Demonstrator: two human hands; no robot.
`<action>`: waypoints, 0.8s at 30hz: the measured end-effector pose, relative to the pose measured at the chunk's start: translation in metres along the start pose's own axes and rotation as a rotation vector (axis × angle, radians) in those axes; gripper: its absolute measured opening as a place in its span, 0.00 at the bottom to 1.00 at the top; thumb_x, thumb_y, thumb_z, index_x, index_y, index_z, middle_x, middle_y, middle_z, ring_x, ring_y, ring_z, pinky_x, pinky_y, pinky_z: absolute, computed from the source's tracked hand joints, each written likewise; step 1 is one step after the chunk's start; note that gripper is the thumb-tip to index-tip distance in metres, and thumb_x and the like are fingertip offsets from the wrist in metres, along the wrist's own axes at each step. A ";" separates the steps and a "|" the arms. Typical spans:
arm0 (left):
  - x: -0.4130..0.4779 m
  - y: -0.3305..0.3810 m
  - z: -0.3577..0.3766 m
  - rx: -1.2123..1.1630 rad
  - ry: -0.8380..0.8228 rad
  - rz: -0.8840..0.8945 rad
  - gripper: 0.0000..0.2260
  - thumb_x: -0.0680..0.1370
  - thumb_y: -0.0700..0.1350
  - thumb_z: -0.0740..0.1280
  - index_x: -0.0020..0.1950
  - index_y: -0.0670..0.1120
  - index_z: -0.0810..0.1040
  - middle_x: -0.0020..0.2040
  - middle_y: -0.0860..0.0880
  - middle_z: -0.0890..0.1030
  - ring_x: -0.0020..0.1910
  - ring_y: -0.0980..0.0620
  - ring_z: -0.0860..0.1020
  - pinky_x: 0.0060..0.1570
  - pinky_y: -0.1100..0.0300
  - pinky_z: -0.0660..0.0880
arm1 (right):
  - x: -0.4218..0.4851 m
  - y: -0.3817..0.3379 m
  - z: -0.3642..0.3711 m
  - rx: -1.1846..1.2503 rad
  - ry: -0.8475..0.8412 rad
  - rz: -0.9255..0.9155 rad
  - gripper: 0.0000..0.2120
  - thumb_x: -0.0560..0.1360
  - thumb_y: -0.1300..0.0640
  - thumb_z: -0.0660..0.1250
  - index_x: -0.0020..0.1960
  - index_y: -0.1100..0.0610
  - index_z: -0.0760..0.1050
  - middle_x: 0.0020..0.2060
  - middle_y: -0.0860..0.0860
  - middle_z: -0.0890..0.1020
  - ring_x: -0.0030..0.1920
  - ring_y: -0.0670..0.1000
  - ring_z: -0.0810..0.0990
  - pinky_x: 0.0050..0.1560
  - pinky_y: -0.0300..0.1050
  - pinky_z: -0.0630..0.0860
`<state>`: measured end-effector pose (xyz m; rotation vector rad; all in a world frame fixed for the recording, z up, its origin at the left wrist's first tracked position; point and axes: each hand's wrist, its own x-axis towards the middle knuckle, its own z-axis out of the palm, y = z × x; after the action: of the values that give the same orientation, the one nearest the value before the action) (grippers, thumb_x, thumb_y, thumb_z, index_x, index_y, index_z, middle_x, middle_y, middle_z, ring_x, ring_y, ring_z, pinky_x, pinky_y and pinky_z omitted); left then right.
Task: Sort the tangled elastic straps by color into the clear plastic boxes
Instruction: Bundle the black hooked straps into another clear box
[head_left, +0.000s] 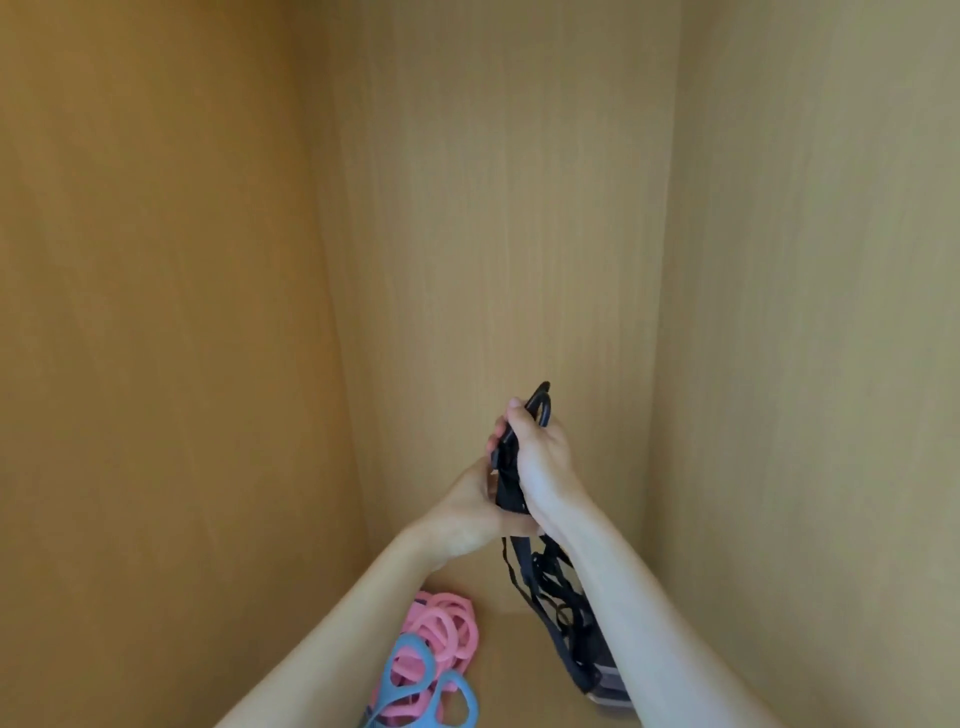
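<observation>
One bundle of black straps (511, 483) hangs in mid-air, its tails dangling toward the cupboard floor (519, 675), where pink straps (447, 629) and blue straps (410, 670) lie heaped together at lower left. Sorting looks barely begun: black is apart, the rest unsorted, and no clear box shows plainly. The right hand (540, 457) has its grip curled round the top loop; the left hand (467, 514) clasps the bundle just below.
</observation>
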<state>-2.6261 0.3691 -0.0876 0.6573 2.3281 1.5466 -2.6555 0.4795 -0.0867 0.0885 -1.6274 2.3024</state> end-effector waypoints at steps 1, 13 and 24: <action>0.004 -0.003 0.005 -0.004 0.023 0.008 0.12 0.78 0.33 0.69 0.57 0.45 0.74 0.48 0.51 0.78 0.49 0.53 0.78 0.47 0.69 0.77 | 0.000 -0.002 0.003 0.036 0.009 -0.008 0.12 0.83 0.54 0.63 0.42 0.56 0.71 0.31 0.49 0.76 0.31 0.49 0.76 0.37 0.45 0.74; 0.034 -0.064 -0.008 -0.020 0.101 -0.094 0.08 0.77 0.44 0.73 0.48 0.41 0.79 0.28 0.50 0.74 0.28 0.48 0.73 0.40 0.61 0.74 | 0.003 -0.014 -0.060 0.462 0.391 0.039 0.11 0.85 0.52 0.61 0.47 0.58 0.69 0.32 0.49 0.75 0.28 0.49 0.75 0.37 0.45 0.75; 0.043 -0.037 -0.023 -0.464 0.330 0.110 0.20 0.73 0.24 0.62 0.47 0.46 0.86 0.37 0.45 0.81 0.33 0.51 0.74 0.38 0.60 0.73 | -0.048 0.090 -0.048 0.528 0.460 0.460 0.12 0.83 0.53 0.64 0.61 0.60 0.74 0.54 0.57 0.81 0.52 0.53 0.80 0.60 0.51 0.73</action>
<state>-2.6819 0.3603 -0.1109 0.4447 2.0371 2.2924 -2.6304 0.4860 -0.1965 -0.7089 -0.8496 2.7574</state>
